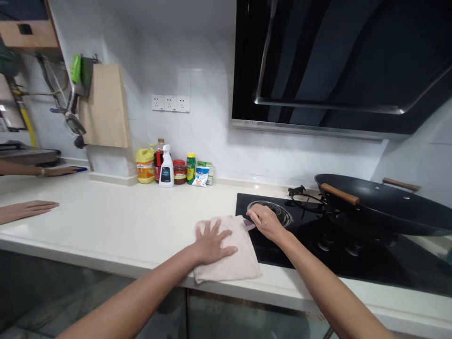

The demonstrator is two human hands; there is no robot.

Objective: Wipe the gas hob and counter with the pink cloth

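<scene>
Pale pink cloth point(242, 266) spread over the white countertop point(134, 216), right up to the near edge, with its right side at the edge of the black glass cooktop point(275, 252). Directly underneath the left hand point(212, 245) btw: palm down, fingers splayed wide, plenty of fabric showing to the right and nearer. Right hand point(265, 220) curled up narrow, holding what looks like the cloth's far right corner, just in front of the left burner point(283, 215). Way off left, someone else's hand point(30, 210) flat on the counter, plus a farther hand point(63, 171) by a blue item point(81, 169). Far right, big black wok point(377, 195) with wooden handles. Along the wall: yellow jug point(145, 168), white spray bottle point(166, 170), red-lidded jar point(180, 173). Dark range hood point(325, 61) above the cooktop.
</scene>
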